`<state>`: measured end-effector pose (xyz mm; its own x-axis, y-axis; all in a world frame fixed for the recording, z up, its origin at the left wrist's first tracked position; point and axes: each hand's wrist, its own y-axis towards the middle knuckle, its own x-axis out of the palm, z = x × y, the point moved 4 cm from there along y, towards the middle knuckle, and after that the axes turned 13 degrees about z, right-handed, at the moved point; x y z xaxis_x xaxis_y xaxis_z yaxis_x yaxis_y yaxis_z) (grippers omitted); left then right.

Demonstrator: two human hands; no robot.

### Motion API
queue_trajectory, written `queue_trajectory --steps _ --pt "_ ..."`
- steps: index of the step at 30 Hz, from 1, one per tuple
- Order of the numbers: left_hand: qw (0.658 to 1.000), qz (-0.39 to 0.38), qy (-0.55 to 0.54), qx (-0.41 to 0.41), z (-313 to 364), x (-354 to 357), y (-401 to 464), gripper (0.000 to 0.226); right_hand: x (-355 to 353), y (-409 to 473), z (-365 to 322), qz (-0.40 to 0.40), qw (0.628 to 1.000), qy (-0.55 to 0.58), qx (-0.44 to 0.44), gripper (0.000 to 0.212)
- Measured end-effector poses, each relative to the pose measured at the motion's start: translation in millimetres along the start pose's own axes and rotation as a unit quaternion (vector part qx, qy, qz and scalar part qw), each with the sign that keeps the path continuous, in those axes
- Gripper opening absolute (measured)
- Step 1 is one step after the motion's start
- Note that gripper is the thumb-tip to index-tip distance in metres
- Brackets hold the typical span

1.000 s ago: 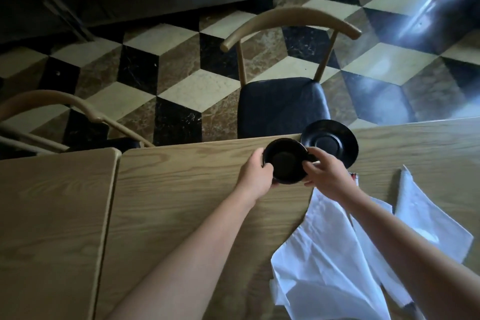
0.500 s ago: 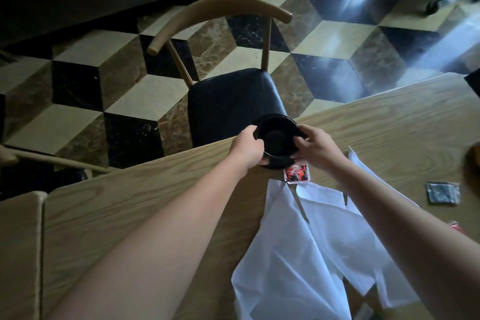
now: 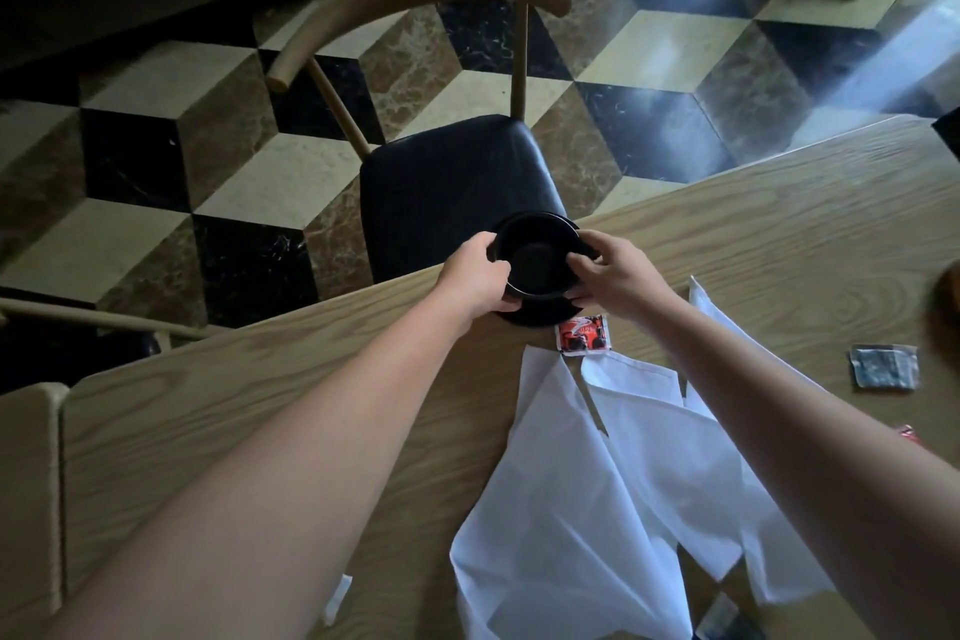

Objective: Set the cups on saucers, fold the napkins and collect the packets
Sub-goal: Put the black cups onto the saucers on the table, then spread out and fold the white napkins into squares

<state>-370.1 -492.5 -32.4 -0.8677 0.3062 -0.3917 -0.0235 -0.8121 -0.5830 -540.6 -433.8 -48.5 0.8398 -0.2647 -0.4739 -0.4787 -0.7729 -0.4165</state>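
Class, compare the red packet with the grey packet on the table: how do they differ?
The red packet lies just beside the black saucer; the grey packet lies far off to the right, alone. The red packet bears dark print; the grey packet looks dull and crinkled. Both lie flat, uncollected.

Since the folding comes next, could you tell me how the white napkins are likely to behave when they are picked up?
The white napkins lie crumpled and overlapping on the table, so they are probably thin, limp cloth that will droop from any grip. They look light and may drag one another along. A red packet lies at their far edge and might shift too.
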Motion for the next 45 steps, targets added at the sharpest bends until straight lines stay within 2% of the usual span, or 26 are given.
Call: queue_trajectory --steps 9,12,20,24,28,30,31,34,37,39,42,45 --pt "0.998 -0.022 -0.054 -0.032 -4.5 -1.5 3.2 0.033 1.6 3.7 -0.1 -0.032 0.999 0.012 0.036 0.031" --pt "0.997 -0.009 -0.066 -0.039 -3.7 -0.7 2.5 0.026 1.0 4.3 0.0 -0.035 0.999 0.009 0.035 0.033" --pt "0.994 0.043 -0.090 -0.032 -6.7 -2.8 -2.1 0.032 2.1 -1.4 7.0 -0.010 0.997 0.063 0.042 0.038" --pt "0.994 0.058 -0.085 -0.033 -5.3 -1.7 -5.5 0.031 1.5 -1.9 10.5 0.015 0.997 0.058 0.050 0.062" --pt "0.994 0.098 -0.038 -0.017 -4.3 -9.0 -21.7 0.044 -13.7 -20.4 6.1 0.066 0.997 0.012 0.027 0.081" --pt "0.991 0.132 -0.013 0.018 -2.0 -15.1 -41.0 0.033 -28.8 -40.0 8.3 0.108 0.994 0.027 0.019 0.072" --pt "0.992 0.120 -0.016 0.035 -3.6 -15.0 -54.9 0.025 -37.2 -54.4 11.2 0.127 0.991 0.049 0.019 0.063" --pt "0.997 0.007 -0.021 0.071 -26.9 -6.8 -106.1 0.010 -52.9 -109.2 24.0 0.154 0.984 0.087 0.027 0.035" --pt "0.998 -0.011 0.023 0.059 -69.6 -4.9 -143.9 0.007 -51.6 -164.5 40.2 0.154 0.985 0.071 0.036 0.012" --pt "0.997 0.004 0.063 0.038 -97.8 -5.7 -156.5 0.008 -44.8 -196.2 51.5 0.151 0.986 0.061 0.044 0.013" --pt "0.979 0.070 0.180 0.062 -125.2 -10.8 -165.2 0.011 -30.7 -238.5 62.0 0.155 0.987 0.029 0.037 0.014" --pt "0.954 0.105 0.272 0.062 -143.0 -12.4 -168.4 0.035 -15.7 -282.2 75.0 0.186 0.975 0.094 0.074 0.013"
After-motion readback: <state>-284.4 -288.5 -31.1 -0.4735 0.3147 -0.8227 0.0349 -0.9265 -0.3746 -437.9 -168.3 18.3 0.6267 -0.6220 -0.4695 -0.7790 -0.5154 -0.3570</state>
